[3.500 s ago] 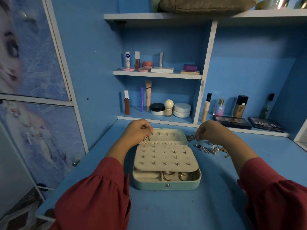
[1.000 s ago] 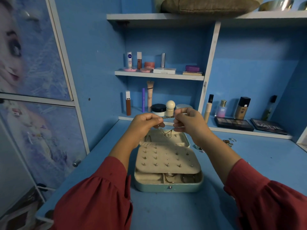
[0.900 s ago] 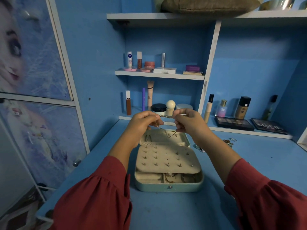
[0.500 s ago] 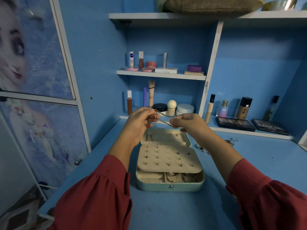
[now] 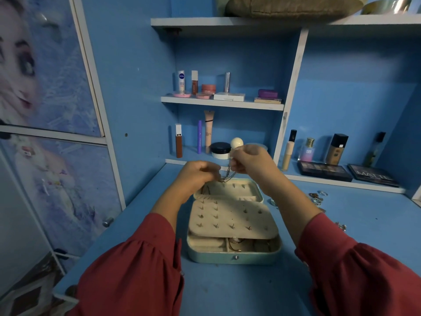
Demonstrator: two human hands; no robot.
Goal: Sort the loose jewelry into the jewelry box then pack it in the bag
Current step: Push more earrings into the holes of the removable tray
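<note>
Head view: both hands raised over the back half of an open mint jewelry box (image 5: 234, 256) on a blue desk (image 5: 227, 290). Left hand (image 5: 196, 174) has fingers curled, pinching one end of a thin chain (image 5: 225, 175). Right hand (image 5: 248, 160) has fingers curled too, pinching the other end a bit higher. Chain hangs slack between the 2 hands, just above the box lid's inner side; cannot tell whether it touches the lid. Both arms in dark red sleeves.

Box sits near the middle of the desk, closer to the front edge than the back. A cream stud panel (image 5: 232, 218) with small metal earrings pushed into it lies over most of the base. Under its front edge, open compartments show a few rings (image 5: 235, 244). Lid lies flat behind, cream lined, with hooks.

Loose jewelry (image 5: 316, 198) lies on the desk right of the box, toward the back right corner; 1 more small piece (image 5: 341, 226) sits nearer the right edge. Details too small to name.

Behind the desk: blue shelving with cosmetics, 2 eyeshadow palettes (image 5: 323, 171) on the low ledge at right, bottles beside them, a white jar with dark lid (image 5: 220, 150) behind the hands. Left side: cabinet doors with a cartoon print (image 5: 34, 76).
</note>
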